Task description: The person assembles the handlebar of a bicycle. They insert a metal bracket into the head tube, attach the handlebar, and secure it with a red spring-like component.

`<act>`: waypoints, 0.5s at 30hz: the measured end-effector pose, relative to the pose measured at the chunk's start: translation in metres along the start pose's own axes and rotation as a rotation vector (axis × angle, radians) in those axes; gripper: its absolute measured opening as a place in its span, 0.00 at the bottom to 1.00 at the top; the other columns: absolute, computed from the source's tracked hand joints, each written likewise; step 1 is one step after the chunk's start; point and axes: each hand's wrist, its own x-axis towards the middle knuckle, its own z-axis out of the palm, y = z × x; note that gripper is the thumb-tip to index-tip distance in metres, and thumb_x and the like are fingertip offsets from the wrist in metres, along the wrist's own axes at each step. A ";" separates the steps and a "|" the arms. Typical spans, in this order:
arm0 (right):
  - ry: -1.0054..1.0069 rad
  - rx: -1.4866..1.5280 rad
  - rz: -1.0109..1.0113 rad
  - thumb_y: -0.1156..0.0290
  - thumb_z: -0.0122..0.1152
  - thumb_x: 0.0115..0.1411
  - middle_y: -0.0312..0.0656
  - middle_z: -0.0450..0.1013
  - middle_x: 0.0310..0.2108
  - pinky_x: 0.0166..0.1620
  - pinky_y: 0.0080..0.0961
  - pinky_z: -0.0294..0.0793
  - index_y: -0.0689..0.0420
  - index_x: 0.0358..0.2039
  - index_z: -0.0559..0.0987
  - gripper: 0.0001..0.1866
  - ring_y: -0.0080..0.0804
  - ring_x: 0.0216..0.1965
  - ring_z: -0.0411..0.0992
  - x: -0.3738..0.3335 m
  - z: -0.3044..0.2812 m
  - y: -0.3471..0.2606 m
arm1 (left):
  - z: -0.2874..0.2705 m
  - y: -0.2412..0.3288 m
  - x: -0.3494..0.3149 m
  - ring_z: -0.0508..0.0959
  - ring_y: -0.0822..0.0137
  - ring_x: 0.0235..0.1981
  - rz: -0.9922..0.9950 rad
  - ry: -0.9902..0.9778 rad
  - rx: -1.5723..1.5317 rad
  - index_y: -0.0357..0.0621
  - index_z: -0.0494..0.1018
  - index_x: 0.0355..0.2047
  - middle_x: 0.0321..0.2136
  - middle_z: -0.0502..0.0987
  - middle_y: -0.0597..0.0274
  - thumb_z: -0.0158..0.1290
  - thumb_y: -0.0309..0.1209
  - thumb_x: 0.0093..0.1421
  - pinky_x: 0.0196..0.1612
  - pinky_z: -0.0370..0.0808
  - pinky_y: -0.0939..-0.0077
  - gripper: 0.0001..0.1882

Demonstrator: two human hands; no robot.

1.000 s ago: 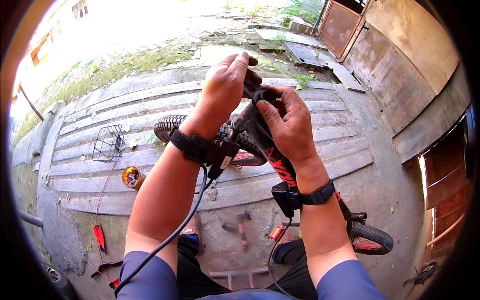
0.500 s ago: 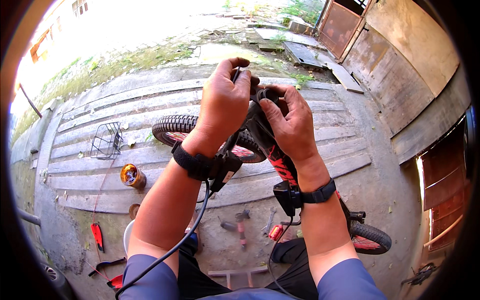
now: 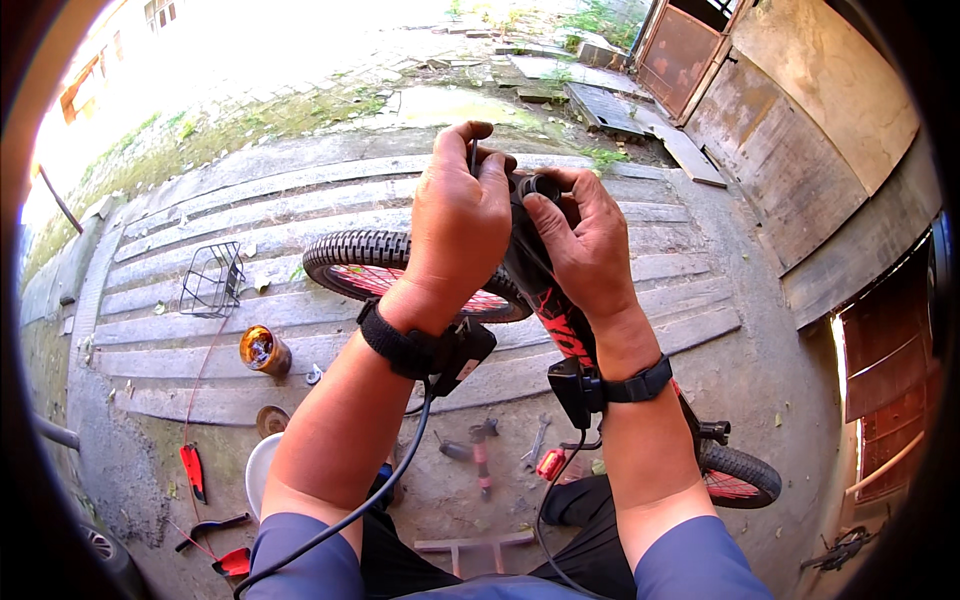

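Curling round the top end of one black-and-red bicycle frame [image 3: 562, 325], our right hand [image 3: 585, 240] sets its thumb beside one dark ring [image 3: 546, 187]; our left hand [image 3: 463, 205], pinched narrow just beside it, holds one slim dark piece [image 3: 474, 155], its lower part hidden from us. The frame slants down between our two forearms [image 3: 335, 430], near two black wrist straps [image 3: 640, 386]. We count two tyres [image 3: 348, 247], one beyond our left forearm, one at lower right. On the ground [image 3: 800, 410] we see one wire basket [image 3: 212, 280], one amber container [image 3: 268, 352], one wrench [image 3: 539, 440] near one red item [image 3: 551, 463], and two red pieces [image 3: 193, 472] at left.
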 end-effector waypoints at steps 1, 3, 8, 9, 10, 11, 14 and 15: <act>0.001 0.005 0.001 0.68 0.65 0.60 0.45 0.75 0.35 0.39 0.27 0.77 0.61 0.42 0.77 0.13 0.32 0.33 0.76 0.000 0.000 0.000 | -0.001 0.000 0.000 0.81 0.57 0.33 -0.008 -0.006 -0.002 0.32 0.68 0.48 0.30 0.79 0.48 0.49 0.25 0.64 0.38 0.76 0.66 0.14; 0.005 0.014 0.004 0.68 0.65 0.60 0.44 0.75 0.35 0.39 0.27 0.76 0.61 0.42 0.77 0.13 0.32 0.33 0.76 0.000 0.000 -0.001 | -0.002 0.000 0.002 0.81 0.56 0.33 -0.025 -0.020 -0.009 0.33 0.68 0.48 0.30 0.79 0.48 0.49 0.25 0.64 0.38 0.76 0.65 0.13; -0.006 0.035 0.031 0.68 0.65 0.60 0.44 0.75 0.36 0.39 0.26 0.77 0.61 0.43 0.77 0.14 0.31 0.34 0.76 0.000 -0.001 -0.002 | -0.006 0.005 0.010 0.78 0.72 0.35 -0.075 -0.125 0.005 0.30 0.66 0.50 0.33 0.79 0.55 0.47 0.23 0.66 0.40 0.76 0.78 0.13; -0.008 0.042 0.035 0.68 0.65 0.60 0.44 0.75 0.36 0.39 0.26 0.77 0.61 0.43 0.76 0.14 0.31 0.34 0.76 0.000 -0.001 -0.002 | -0.007 0.007 0.012 0.78 0.72 0.35 -0.103 -0.152 -0.015 0.30 0.67 0.49 0.33 0.79 0.55 0.47 0.23 0.66 0.40 0.76 0.78 0.13; -0.010 0.032 0.026 0.68 0.65 0.60 0.44 0.75 0.36 0.39 0.26 0.77 0.61 0.43 0.76 0.14 0.30 0.34 0.76 0.000 -0.001 -0.002 | -0.006 0.005 0.012 0.78 0.72 0.34 -0.104 -0.154 -0.040 0.30 0.67 0.50 0.33 0.79 0.55 0.47 0.23 0.66 0.39 0.76 0.78 0.13; -0.013 0.024 0.017 0.68 0.65 0.60 0.44 0.75 0.36 0.39 0.25 0.77 0.61 0.43 0.76 0.14 0.30 0.34 0.76 0.000 -0.002 -0.002 | -0.006 0.002 0.012 0.78 0.72 0.34 -0.104 -0.156 -0.063 0.30 0.67 0.50 0.33 0.79 0.55 0.47 0.23 0.66 0.39 0.76 0.78 0.13; -0.020 0.033 0.024 0.69 0.65 0.60 0.44 0.74 0.36 0.39 0.25 0.77 0.61 0.43 0.76 0.14 0.30 0.34 0.76 0.001 -0.001 -0.003 | -0.007 -0.002 0.017 0.78 0.72 0.33 -0.116 -0.171 -0.099 0.31 0.67 0.50 0.33 0.79 0.55 0.47 0.24 0.66 0.39 0.76 0.78 0.13; -0.022 0.041 0.032 0.69 0.65 0.60 0.44 0.74 0.36 0.39 0.25 0.77 0.61 0.43 0.76 0.14 0.30 0.34 0.76 0.001 -0.001 -0.003 | -0.007 -0.002 0.017 0.78 0.72 0.33 -0.123 -0.178 -0.106 0.31 0.67 0.50 0.33 0.79 0.56 0.47 0.24 0.67 0.39 0.76 0.78 0.13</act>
